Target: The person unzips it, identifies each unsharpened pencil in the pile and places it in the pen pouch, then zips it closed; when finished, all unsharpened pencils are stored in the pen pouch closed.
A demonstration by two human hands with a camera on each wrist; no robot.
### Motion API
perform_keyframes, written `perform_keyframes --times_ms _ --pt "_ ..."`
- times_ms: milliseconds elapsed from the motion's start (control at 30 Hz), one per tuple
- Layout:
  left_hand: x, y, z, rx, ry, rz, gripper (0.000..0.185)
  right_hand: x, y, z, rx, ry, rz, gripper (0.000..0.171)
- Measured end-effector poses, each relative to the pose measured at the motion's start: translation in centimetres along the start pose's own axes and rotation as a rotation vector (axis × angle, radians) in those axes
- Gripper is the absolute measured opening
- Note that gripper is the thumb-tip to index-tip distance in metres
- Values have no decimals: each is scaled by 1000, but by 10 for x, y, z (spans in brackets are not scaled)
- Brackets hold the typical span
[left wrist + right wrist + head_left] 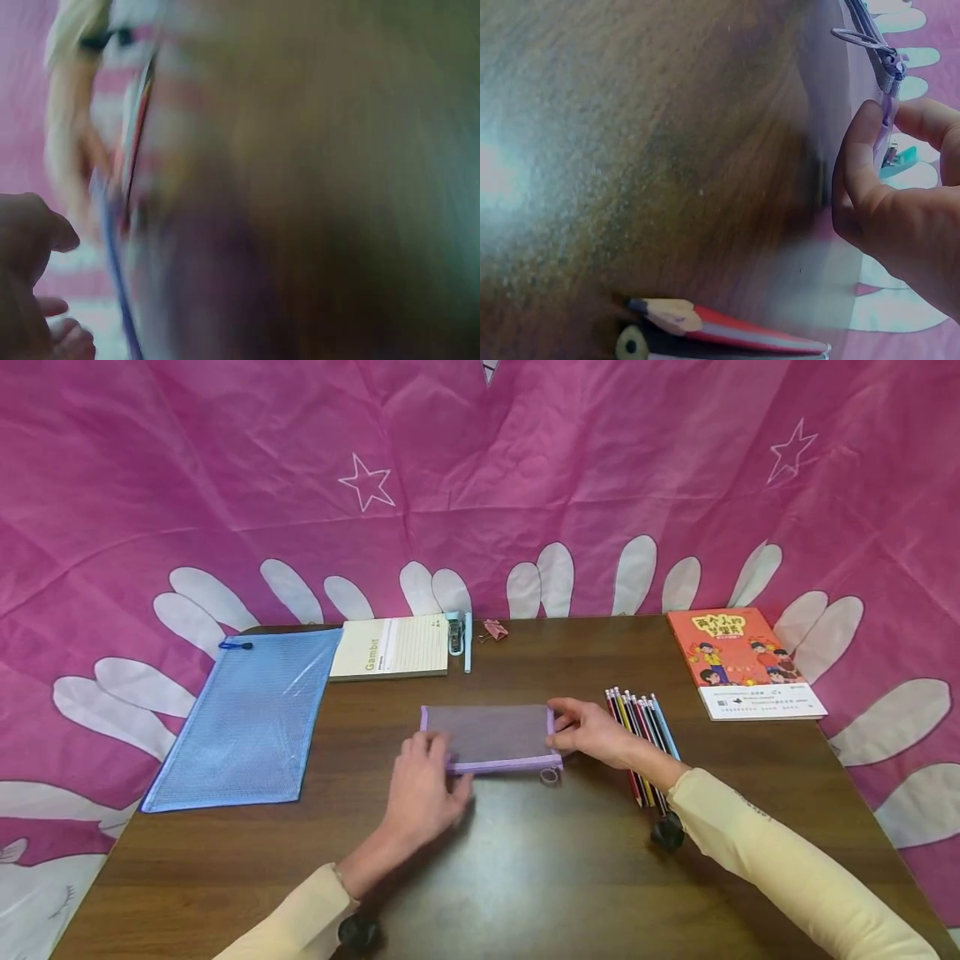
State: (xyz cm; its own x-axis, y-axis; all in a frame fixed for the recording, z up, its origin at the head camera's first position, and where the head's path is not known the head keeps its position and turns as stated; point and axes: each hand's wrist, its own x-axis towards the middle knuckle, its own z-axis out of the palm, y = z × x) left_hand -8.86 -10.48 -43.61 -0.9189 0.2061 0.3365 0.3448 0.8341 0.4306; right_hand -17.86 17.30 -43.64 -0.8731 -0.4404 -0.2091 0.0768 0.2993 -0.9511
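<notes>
Your right hand (592, 731) pinches the purple mesh pouch (491, 737) left of the pencils (643, 731); your left hand (423, 785) rests relaxed on its other end. Tugging could scatter those pencils.

A blue mesh folder (247, 718), notepad (392, 647) and orange book (742, 662) lie on the table (540, 877).
</notes>
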Motion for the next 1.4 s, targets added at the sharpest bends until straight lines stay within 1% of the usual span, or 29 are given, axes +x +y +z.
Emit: perform_keyframes --times_ms 67,100,167,200,267,333,433,500,600,667,833,1033,1200,1400 --pt "-2 22 11 16 42 123 53 0 0 0 37 8 5 71" --pt "-3 33 17 26 52 168 51 0 0 1 58 12 12 72" --pt "1 50 32 85 60 231 50 1 2 3 93 17 28 71" --pt "3 55 40 118 70 260 51 1 3 4 107 18 38 71" --pt "9 60 53 195 88 288 55 2 4 7 129 18 56 70" --pt "14 61 62 255 92 304 57 2 4 9 144 17 72 68" --pt "19 61 68 282 114 317 53 2 3 11 157 19 89 67" --pt "21 60 69 284 130 330 43 2 4 11 152 27 91 67" --pt "22 59 69 271 151 367 28 2 4 12 156 28 102 69" --pt "21 59 68 262 167 393 22 1 4 13 158 32 108 70" --pt "20 56 64 214 191 428 22 0 3 15 161 43 113 73" --pt "20 54 62 178 192 454 17 -4 1 15 165 11 131 80" --pt "20 55 60 164 180 463 15 -5 3 14 135 -4 93 81" --pt "19 52 55 158 147 449 13 -5 4 10 110 -48 57 81"
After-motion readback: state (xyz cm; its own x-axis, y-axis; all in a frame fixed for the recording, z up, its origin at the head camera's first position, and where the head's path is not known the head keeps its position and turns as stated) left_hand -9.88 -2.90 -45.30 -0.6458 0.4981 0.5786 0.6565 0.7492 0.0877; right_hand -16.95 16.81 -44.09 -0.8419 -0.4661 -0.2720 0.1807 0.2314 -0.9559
